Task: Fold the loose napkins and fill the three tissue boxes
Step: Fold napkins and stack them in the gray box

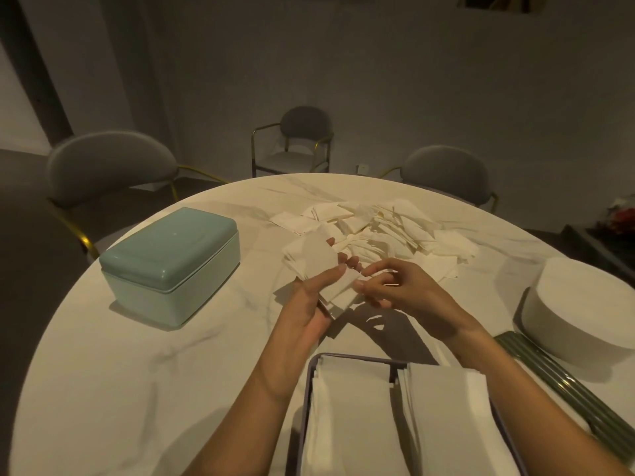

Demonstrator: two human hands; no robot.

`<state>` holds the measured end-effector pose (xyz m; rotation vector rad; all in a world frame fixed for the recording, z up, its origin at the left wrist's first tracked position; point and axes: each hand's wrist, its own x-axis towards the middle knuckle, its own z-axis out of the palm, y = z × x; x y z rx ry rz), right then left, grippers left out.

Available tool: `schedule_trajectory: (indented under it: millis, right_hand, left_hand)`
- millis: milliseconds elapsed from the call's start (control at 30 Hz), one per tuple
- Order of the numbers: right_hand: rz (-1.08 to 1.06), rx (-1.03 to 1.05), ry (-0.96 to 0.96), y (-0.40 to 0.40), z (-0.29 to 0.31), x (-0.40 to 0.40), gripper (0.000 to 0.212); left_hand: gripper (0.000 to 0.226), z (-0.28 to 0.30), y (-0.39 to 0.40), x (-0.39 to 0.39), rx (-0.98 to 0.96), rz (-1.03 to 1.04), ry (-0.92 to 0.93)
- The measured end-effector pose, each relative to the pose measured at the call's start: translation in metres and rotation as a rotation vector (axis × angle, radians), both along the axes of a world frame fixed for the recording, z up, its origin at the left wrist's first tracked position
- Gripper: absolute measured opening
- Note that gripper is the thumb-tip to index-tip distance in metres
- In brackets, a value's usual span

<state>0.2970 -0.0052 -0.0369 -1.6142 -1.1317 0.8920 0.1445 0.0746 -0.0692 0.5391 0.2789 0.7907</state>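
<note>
While the left hand point(311, 297) grips a small stack of white folded paper napkins point(318, 261) above the round pale marble tabletop point(137, 355), right hand point(395, 286) pinches one napkin's corner; loose napkin pile point(381, 228) just behind.

Dim room, round pale table point(113, 355) with grey chairs

Three grey round-backed chairs with brass-coloured frames: one at the table's far left point(110, 166), one at its far right point(446, 173), one point(302, 139) apart against the plain grey wall point(412, 80). The floor point(27, 252) is dark; warm light falls on the tabletop.
</note>
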Motion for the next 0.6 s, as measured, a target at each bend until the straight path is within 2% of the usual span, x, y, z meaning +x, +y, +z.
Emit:
schedule_trajectory:
  millis: [200, 333, 433, 600]
  right_hand:
    - [-0.037, 0.087, -0.065, -0.001, -0.007, -0.005, 0.022]
    - [-0.034, 0.035, -0.039, -0.001, -0.004, -0.005, 0.023]
    - [-0.031, -0.013, 0.007, -0.001, 0.003, 0.003, 0.024]
    - [-0.101, 0.093, -0.045, -0.005, 0.023, 0.018, 0.018]
  left_hand:
    - [0.055, 0.000, 0.001, 0.002, -0.015, 0.053, 0.036]
    - [0.046, -0.007, 0.006, 0.002, -0.126, 0.088, 0.055]
    - [0.028, -0.010, 0.011, 0.004, -0.208, 0.154, 0.053]
    - [0.042, -0.017, 0.024, 0.003, -0.255, 0.223, 0.004]
